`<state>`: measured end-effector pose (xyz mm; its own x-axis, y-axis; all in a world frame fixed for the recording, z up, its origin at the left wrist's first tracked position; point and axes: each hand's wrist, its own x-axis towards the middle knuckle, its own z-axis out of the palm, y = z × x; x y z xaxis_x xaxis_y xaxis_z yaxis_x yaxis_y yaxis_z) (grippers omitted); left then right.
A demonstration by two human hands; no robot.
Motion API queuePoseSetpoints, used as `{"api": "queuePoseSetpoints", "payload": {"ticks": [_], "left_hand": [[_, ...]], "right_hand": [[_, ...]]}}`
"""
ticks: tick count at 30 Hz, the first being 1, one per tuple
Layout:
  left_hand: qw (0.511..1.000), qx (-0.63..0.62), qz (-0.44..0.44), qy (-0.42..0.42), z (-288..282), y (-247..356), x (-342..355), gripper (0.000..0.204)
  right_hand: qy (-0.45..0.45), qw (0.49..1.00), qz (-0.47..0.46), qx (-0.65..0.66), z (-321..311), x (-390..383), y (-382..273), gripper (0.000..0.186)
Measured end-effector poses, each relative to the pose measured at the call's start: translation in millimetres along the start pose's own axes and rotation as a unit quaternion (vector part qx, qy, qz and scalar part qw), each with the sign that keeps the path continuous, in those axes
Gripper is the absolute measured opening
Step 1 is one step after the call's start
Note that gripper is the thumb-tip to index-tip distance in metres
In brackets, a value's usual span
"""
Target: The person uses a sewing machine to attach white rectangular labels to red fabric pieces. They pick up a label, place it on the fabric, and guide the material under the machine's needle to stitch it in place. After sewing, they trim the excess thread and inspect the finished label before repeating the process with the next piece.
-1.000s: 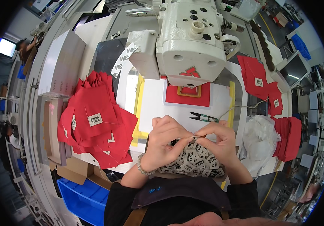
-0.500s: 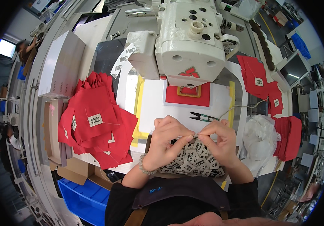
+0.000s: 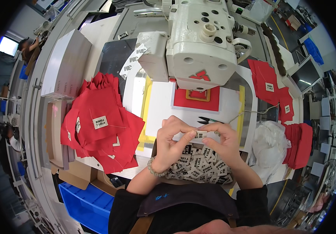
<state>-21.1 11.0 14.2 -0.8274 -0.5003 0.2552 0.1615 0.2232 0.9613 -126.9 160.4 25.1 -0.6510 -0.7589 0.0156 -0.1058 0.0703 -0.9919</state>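
A small off-white fabric label point(image 3: 200, 135) with dark print is pinched between my two hands. My left hand point(image 3: 172, 142), with a beaded bracelet at its wrist, grips one end of it between thumb and fingertips. At the other end my right hand point(image 3: 224, 143) holds it the same way. Below them, a box holds a heap of similar labels point(image 3: 199, 167), partly covered by my hands. Dark-tipped thread snips point(image 3: 206, 120) lie just beyond my fingers. Farther off, a red fabric piece point(image 3: 179, 103) lies under the sewing machine head point(image 3: 199, 54), inside a yellow frame point(image 3: 197, 96).
Red fabric pieces with labels pile up at left point(image 3: 97, 134), beside a white box point(image 3: 65, 64). More labelled red pieces point(image 3: 263, 80) lie at right, above a crumpled clear plastic bag point(image 3: 269, 140) and a red stack point(image 3: 298, 146). A blue bin point(image 3: 86, 204) stands at lower left.
The label has tilted up so that its printed face shows between my fingers. My hands have risen slightly away from the heap, and the view has shifted a little.
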Motion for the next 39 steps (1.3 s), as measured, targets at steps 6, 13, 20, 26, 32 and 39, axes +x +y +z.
{"api": "queuePoseSetpoints", "payload": {"ticks": [6, 13, 20, 26, 32, 39], "left_hand": [[0.996, -0.045, -0.060, 0.053, -1, -6, -2, 0.007], [0.982, -0.131, -0.104, 0.085, 5, -6, -6, 0.011], [0.970, -0.189, -0.129, 0.080, 3, -9, -7, 0.017], [0.975, -0.192, -0.107, 0.027, -9, -15, -8, 0.039], [0.980, -0.159, -0.118, -0.020, -16, -12, -1, 0.036], [0.971, -0.134, -0.176, -0.095, -20, -4, 11, 0.028]], "right_hand": [[-0.007, 0.995, 0.068, 0.070, -3, -3, 7, 0.013], [-0.007, 0.995, 0.047, 0.090, 14, 1, -4, 0.020], [0.018, 0.973, 0.110, 0.202, 13, 6, -1, 0.026], [-0.004, 0.985, 0.096, 0.140, 3, 6, -5, 0.039], [-0.053, 0.988, 0.119, 0.083, -13, 12, -15, 0.043], [-0.120, 0.986, 0.107, 0.039, -26, 18, -21, 0.048]]}}
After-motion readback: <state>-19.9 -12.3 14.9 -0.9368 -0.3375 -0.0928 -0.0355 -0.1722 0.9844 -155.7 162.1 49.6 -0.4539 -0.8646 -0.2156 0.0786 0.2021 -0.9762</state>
